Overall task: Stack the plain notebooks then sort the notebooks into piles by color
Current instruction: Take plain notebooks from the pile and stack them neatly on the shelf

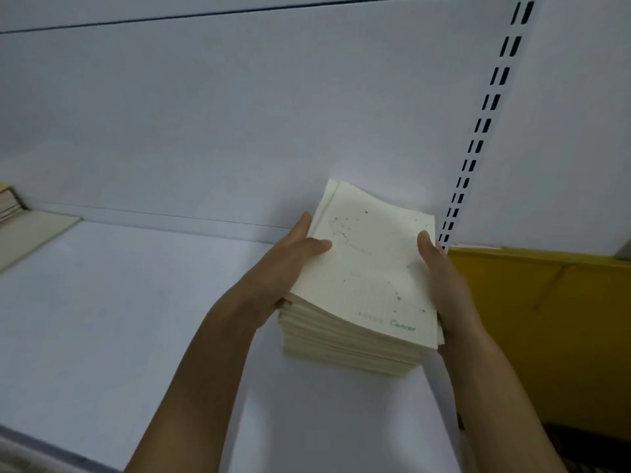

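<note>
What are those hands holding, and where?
A stack of cream notebooks: the left hand grips its left edge, the right hand its right edge.

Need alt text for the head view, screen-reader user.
A left hand and a right hand grip the two sides of a stack of cream notebooks on a white shelf, thumbs on the top cover, which bears a faint constellation print. A yellow panel stands at right; other notebooks lie far left.

green "Cancer" on top notebook (372,264) cover
</note>
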The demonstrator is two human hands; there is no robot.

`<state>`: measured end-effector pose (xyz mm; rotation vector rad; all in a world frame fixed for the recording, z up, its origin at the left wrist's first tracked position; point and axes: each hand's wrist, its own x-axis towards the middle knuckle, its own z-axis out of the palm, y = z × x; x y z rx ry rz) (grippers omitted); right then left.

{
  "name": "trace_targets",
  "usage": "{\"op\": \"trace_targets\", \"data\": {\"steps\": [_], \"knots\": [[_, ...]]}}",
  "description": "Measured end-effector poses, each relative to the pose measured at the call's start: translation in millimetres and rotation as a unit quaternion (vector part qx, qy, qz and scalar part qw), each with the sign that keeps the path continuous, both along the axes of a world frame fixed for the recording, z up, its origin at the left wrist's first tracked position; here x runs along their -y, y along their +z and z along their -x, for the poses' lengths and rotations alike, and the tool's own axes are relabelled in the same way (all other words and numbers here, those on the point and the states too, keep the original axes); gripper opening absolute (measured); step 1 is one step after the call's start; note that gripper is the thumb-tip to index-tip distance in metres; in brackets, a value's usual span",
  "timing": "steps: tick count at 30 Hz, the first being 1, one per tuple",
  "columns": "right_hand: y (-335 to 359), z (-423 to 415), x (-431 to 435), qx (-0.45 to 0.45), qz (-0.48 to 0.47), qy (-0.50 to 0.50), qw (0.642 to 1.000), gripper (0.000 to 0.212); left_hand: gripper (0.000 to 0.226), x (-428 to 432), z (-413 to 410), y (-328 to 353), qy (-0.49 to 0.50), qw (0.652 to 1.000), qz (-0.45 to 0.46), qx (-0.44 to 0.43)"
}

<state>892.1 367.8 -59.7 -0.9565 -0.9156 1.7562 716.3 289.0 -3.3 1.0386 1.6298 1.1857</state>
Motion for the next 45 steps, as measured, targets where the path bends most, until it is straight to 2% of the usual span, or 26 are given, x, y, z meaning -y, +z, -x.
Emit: {"op": "trace_targets", "data": {"steps": [3,5,7,8,11,13,16,18,21,23,26,29,32,35,39,42,45], "knots": [[1,5,-14,0.010,-0.015,-0.012,1.000,0.040,0.041,2,-1,-8,0.019,0.999,-0.015,0.040],[4,6,-19,0.003,0.017,-0.021,1.000,0.050,0.027,3,1,-11,0.018,0.997,-0.026,0.064],[3,5,-17,0.018,0.005,0.018,1.000,0.057,0.028,1,2,-15,0.002,0.995,-0.049,0.089],[1,4,-15,-0.004,0.004,0.032,0.999,0.060,0.029,1,2,-16,-0.011,0.993,-0.059,0.101],[-14,4,-11,-0.026,0.005,0.015,1.000,0.067,0.034,3,6,-25,-0.035,0.988,-0.076,0.128],[-14,6,-7,-0.054,0.020,0.031,0.998,0.064,0.044,5,5,-33,-0.030,0.980,-0.081,0.180],[-11,9,-6,-0.098,0.026,0.081,0.992,0.059,0.039,5,3,-41,0.009,0.958,-0.088,0.274],[-10,12,-7,-0.084,0.003,0.077,0.994,0.058,0.028,4,6,-43,0.023,0.956,-0.086,0.281],[-12,17,-8,-0.044,-0.003,0.074,0.996,0.062,0.033,5,9,-45,0.013,0.958,-0.084,0.273],[-11,10,-8,-0.058,-0.007,0.091,0.994,0.062,0.032,4,8,-43,-0.001,0.961,-0.090,0.261],[-16,4,-10,-0.064,0.007,0.074,0.995,0.065,0.042,3,4,-40,-0.026,0.966,-0.099,0.239],[-17,11,-3,-0.092,0.032,0.090,0.991,0.055,0.040,3,7,-42,-0.026,0.965,-0.096,0.244],[-15,12,-2,-0.077,0.026,0.074,0.994,0.048,0.042,4,9,-42,-0.029,0.968,-0.076,0.237],[-14,8,-6,-0.020,0.007,0.049,0.999,0.048,0.043,5,9,-42,-0.023,0.972,-0.066,0.226],[-2,-5,-1,0.109,-0.020,-0.004,0.994,0.046,0.052,3,18,-39,-0.022,0.984,-0.049,0.172],[14,-18,15,0.204,-0.084,-0.045,0.974,0.046,0.060,-4,26,-28,0.020,0.995,-0.056,0.075],[37,-20,32,0.267,-0.183,-0.081,0.943,0.046,0.067,-5,29,-13,0.064,0.992,-0.096,-0.054]]}}
